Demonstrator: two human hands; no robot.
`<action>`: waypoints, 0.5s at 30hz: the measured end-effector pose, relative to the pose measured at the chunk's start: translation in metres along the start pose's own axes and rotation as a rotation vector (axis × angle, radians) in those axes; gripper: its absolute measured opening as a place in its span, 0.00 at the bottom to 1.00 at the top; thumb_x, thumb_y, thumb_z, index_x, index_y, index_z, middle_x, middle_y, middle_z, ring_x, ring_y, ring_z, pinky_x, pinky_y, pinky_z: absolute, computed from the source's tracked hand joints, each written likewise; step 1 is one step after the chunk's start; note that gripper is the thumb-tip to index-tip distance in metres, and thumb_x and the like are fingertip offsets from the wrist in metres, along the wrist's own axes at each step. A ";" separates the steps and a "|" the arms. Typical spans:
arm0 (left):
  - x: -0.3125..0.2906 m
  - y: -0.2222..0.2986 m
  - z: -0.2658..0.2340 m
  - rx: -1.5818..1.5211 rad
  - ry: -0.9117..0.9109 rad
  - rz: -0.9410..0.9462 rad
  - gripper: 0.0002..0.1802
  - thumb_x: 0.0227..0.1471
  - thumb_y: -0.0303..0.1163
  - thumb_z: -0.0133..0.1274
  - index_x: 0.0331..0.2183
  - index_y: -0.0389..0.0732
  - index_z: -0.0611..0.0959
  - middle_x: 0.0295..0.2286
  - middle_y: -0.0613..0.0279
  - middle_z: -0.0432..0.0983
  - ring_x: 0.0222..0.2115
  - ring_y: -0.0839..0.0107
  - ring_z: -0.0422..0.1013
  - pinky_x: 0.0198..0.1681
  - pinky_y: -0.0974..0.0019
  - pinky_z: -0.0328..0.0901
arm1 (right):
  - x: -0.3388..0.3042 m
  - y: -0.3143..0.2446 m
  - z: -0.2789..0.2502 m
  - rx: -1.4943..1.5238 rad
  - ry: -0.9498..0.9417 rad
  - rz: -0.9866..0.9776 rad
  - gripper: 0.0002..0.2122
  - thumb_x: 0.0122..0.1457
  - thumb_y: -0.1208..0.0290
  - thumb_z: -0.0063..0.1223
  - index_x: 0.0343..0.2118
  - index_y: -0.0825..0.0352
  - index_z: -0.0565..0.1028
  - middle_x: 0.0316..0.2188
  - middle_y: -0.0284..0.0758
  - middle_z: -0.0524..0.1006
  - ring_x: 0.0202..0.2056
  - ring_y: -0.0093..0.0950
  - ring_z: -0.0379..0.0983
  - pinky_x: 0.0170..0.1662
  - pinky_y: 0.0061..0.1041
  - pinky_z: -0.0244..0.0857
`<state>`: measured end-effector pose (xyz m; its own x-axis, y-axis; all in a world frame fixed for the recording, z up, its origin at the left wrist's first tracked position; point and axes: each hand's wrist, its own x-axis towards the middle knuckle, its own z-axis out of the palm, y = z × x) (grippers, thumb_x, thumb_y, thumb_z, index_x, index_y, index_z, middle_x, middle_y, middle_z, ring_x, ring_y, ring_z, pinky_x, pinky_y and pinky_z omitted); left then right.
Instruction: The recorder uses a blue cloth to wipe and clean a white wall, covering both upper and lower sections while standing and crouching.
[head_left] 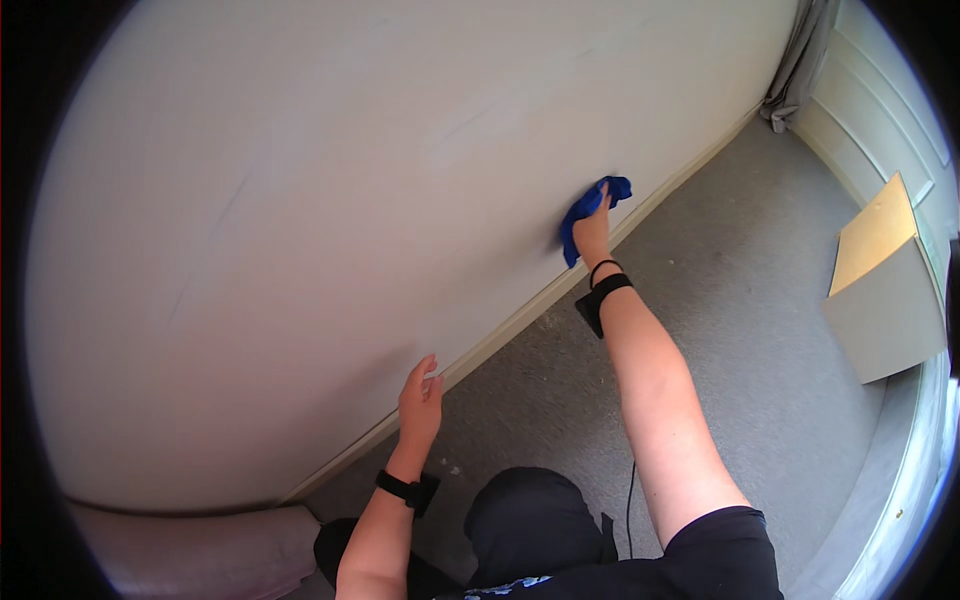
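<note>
A blue cloth (583, 212) is pressed against the pale wall (330, 180), low down and just above the skirting board (520, 318). My right hand (592, 232) grips this cloth, with the arm stretched forward and to the right. Nearer to me, my left hand (421, 402) is raised beside the wall with its fingers loosely bent and apart, and nothing shows in it. Both wrists wear black straps with a small dark box. Faint dark scuff marks run across the wall to the left of the cloth.
Grey carpet (740, 260) covers the floor, with small pale specks. A box-like piece with a tan top (878, 235) stands at the right by the panelled wall. A grey curtain (800, 70) hangs in the far corner. A pinkish upholstered piece (200, 550) lies at the lower left.
</note>
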<state>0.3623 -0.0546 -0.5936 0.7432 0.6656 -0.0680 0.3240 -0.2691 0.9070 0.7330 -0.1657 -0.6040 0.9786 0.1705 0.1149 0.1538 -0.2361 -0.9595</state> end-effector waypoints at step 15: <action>-0.010 0.053 0.009 0.137 -0.047 -0.037 0.20 0.54 0.25 0.46 0.51 0.40 0.70 0.44 0.52 0.71 0.38 0.66 0.72 0.42 0.67 0.66 | -0.023 -0.035 0.002 -0.102 0.040 -0.052 0.38 0.46 0.86 0.40 0.62 0.71 0.41 0.59 0.58 0.47 0.59 0.58 0.44 0.62 0.49 0.38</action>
<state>0.3768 -0.0816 -0.5486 0.7546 0.6445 -0.1231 0.4265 -0.3392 0.8385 0.7048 -0.1594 -0.5735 0.9734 0.1469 0.1761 0.2156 -0.3248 -0.9209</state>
